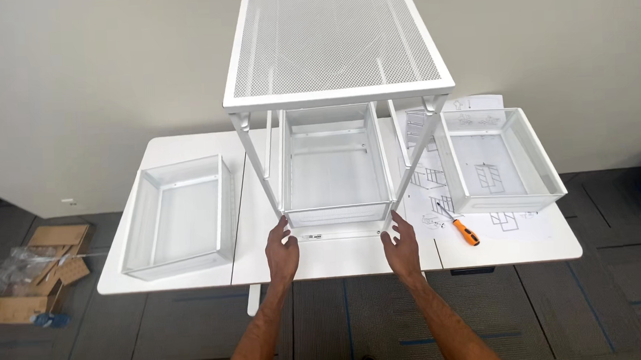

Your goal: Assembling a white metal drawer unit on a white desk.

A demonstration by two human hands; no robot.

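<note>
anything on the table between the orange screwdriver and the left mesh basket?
In the head view, the white rack frame stands between the screwdriver and the left basket, with both hands at its front legs.

The mesh top (332,43) of the white frame is cut off by the upper edge. Printed sheets (436,189) lie partly hidden beneath the right-hand basket (547,170); their diagrams are too small to read. Fingertips of both hands (282,250) are possibly tucked behind the drawer rim.
</note>
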